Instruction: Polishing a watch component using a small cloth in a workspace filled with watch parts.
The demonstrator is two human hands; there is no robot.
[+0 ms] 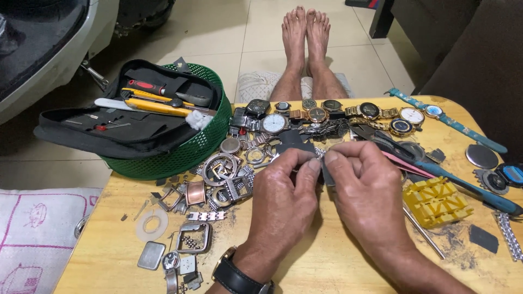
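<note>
1. Both hands, left hand [283,198] and right hand [366,191], pinched a small metal watch part [321,163] above the wooden table [327,261].
2. It looked light, stiff, slippery; best gripped by its edges.

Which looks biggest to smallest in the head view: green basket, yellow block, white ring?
1. Green basket
2. Yellow block
3. White ring
The ring and block lie at similar nearness, so the order seems sound.

No packages, labels, signs or screens show (only analogue watch dials).
</note>
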